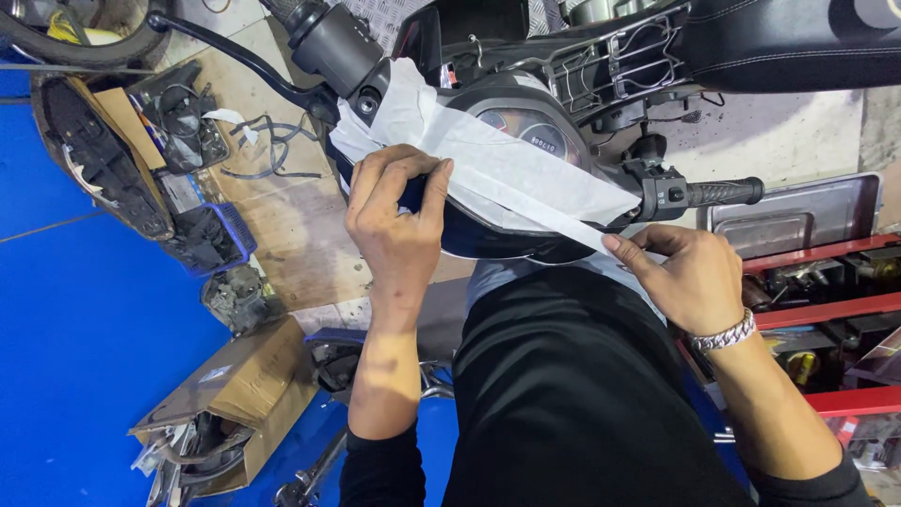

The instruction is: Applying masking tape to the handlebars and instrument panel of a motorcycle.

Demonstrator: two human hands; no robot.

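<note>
The person stands over the front of a dark blue scooter (488, 239), and a sheet of white paper film (488, 164) lies across its handlebar cover and round gauge (540, 136). The left hand (394, 221) presses flat on the near left part of the sheet, fingers spread and curled over its edge, thumb along the crease. The right hand (690, 277), with a silver chain bracelet (723, 335) at the wrist, pinches the sheet's narrow right end between thumb and forefinger, just below the black right handlebar grip (718, 192).

Far left, a flat brown cardboard sheet (282, 216) lies on the blue floor (84, 338), with a small blue crate (230, 239) of dark parts at its left edge and loose black cables on top. Nearer, low left, a torn open cardboard box (249, 385) holds metal and plastic scraps that spill out of its near end. A wire basket (619, 56) sits at the far side behind the gauge, beside the black seat (798, 42). To the right, a grey metal tray (798, 216) rests on red shelving rails (826, 310) crowded with small parts. The widest open floor lies at the left; the right side is hemmed in by the shelving.
</note>
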